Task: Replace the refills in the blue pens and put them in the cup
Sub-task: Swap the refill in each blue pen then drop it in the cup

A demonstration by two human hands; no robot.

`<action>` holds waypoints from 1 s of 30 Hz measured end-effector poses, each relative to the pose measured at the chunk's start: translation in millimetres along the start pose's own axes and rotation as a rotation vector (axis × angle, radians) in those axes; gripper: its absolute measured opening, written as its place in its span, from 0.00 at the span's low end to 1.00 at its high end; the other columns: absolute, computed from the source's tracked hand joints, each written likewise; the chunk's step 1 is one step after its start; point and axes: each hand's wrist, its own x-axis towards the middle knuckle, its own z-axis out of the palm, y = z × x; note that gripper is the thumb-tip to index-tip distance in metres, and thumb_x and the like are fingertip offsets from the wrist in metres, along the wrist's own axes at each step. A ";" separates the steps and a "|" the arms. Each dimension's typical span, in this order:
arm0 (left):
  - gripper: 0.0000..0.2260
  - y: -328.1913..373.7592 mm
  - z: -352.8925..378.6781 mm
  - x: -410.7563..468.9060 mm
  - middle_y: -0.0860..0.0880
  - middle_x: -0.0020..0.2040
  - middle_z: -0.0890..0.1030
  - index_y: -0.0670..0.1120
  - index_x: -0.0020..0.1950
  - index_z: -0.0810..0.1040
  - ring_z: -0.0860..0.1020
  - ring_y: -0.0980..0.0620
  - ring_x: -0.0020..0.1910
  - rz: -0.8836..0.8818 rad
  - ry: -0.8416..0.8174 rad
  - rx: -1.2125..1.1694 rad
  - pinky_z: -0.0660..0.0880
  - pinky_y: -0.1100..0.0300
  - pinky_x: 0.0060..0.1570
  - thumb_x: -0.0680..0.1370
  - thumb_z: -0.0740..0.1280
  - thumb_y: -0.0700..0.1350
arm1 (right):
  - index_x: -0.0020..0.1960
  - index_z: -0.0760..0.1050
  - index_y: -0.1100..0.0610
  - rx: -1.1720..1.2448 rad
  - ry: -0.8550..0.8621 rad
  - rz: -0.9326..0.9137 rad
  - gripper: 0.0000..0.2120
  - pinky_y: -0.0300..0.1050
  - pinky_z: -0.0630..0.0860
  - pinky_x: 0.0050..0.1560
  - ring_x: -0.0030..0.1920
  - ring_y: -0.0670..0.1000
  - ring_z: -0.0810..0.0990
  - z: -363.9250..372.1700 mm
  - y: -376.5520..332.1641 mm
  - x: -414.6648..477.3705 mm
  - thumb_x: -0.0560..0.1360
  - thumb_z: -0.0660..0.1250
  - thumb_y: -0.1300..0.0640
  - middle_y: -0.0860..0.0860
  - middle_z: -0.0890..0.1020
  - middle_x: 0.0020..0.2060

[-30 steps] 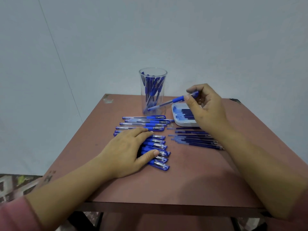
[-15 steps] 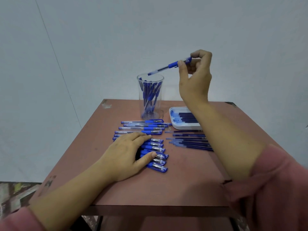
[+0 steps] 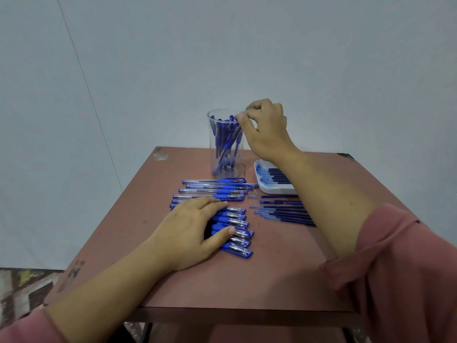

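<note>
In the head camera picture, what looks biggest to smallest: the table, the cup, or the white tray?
1. table
2. cup
3. white tray, but the right arm hides part of it, so cup versus tray is unsure.

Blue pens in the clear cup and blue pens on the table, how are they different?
The blue pens in the clear plastic cup stand leaning and crossed. The blue pens on the brown table lie flat, side by side. Both have blue grips and clear barrels.
</note>
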 end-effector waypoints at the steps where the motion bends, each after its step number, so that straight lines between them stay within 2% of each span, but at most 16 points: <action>1: 0.32 -0.1 0.1 0.1 0.59 0.68 0.72 0.54 0.73 0.69 0.69 0.60 0.67 0.002 0.002 -0.001 0.61 0.66 0.67 0.75 0.51 0.70 | 0.54 0.82 0.52 0.002 -0.010 -0.002 0.14 0.45 0.59 0.55 0.60 0.51 0.67 -0.8 0.3 -3.2 0.81 0.58 0.50 0.49 0.74 0.56; 4: 0.32 -0.6 0.7 0.3 0.59 0.68 0.72 0.54 0.73 0.69 0.69 0.60 0.67 0.003 0.010 -0.005 0.60 0.67 0.66 0.75 0.51 0.70 | 0.59 0.79 0.49 0.071 0.030 -0.020 0.13 0.47 0.63 0.59 0.60 0.51 0.67 -6.6 1.4 -18.1 0.80 0.60 0.50 0.49 0.73 0.57; 6: 0.32 -1.4 1.7 0.4 0.59 0.68 0.72 0.54 0.73 0.69 0.69 0.60 0.67 0.003 0.013 -0.015 0.61 0.66 0.66 0.75 0.52 0.70 | 0.57 0.79 0.49 0.121 0.003 -0.016 0.10 0.47 0.66 0.60 0.59 0.50 0.68 -10.3 3.9 -33.9 0.79 0.62 0.51 0.47 0.74 0.55; 10: 0.31 -2.4 2.9 0.7 0.59 0.68 0.72 0.54 0.73 0.70 0.70 0.60 0.66 0.006 0.014 -0.031 0.66 0.61 0.67 0.76 0.52 0.70 | 0.52 0.80 0.49 0.077 -0.221 -0.071 0.06 0.44 0.67 0.57 0.55 0.47 0.70 -14.0 19.1 -70.4 0.76 0.68 0.52 0.43 0.78 0.49; 13: 0.31 -2.5 3.0 1.2 0.60 0.67 0.72 0.54 0.72 0.70 0.70 0.60 0.66 0.011 0.022 -0.034 0.66 0.61 0.67 0.76 0.53 0.70 | 0.54 0.81 0.49 -0.046 -0.401 -0.168 0.10 0.48 0.69 0.59 0.53 0.48 0.73 -9.8 27.1 -84.5 0.74 0.71 0.50 0.44 0.81 0.50; 16: 0.31 -2.5 2.8 1.5 0.60 0.67 0.73 0.54 0.72 0.70 0.70 0.61 0.66 0.014 0.029 -0.037 0.66 0.60 0.67 0.76 0.53 0.70 | 0.57 0.80 0.47 -0.193 -0.485 -0.224 0.13 0.51 0.68 0.57 0.54 0.49 0.70 -3.8 23.9 -87.7 0.74 0.70 0.45 0.45 0.79 0.52; 19: 0.31 -2.0 3.3 1.5 0.60 0.67 0.73 0.54 0.72 0.70 0.69 0.61 0.65 0.016 0.038 -0.035 0.65 0.63 0.67 0.75 0.53 0.70 | 0.60 0.79 0.45 -0.306 -0.501 -0.252 0.16 0.47 0.64 0.56 0.56 0.49 0.68 1.3 21.8 -87.0 0.75 0.66 0.42 0.45 0.78 0.54; 22: 0.31 -2.0 2.9 0.4 0.60 0.67 0.72 0.55 0.72 0.69 0.68 0.62 0.66 0.010 0.043 -0.026 0.62 0.67 0.65 0.75 0.53 0.70 | 0.59 0.80 0.47 -0.337 -0.496 -0.274 0.15 0.47 0.63 0.56 0.56 0.50 0.68 4.0 18.0 -85.4 0.75 0.66 0.42 0.46 0.78 0.53; 25: 0.32 -1.4 2.7 -0.2 0.58 0.68 0.72 0.54 0.72 0.71 0.68 0.60 0.67 0.008 0.057 -0.029 0.61 0.66 0.66 0.75 0.54 0.70 | 0.55 0.80 0.48 -0.340 -0.491 -0.260 0.12 0.46 0.61 0.54 0.56 0.49 0.68 5.6 16.6 -86.1 0.75 0.67 0.44 0.46 0.77 0.52; 30: 0.28 -1.8 -4.5 3.1 0.51 0.68 0.73 0.50 0.69 0.74 0.70 0.53 0.67 0.054 0.144 0.041 0.64 0.58 0.66 0.76 0.58 0.65 | 0.48 0.78 0.49 -0.158 -0.467 -0.175 0.04 0.46 0.65 0.55 0.43 0.41 0.69 -3.4 17.4 -89.3 0.75 0.69 0.49 0.38 0.74 0.36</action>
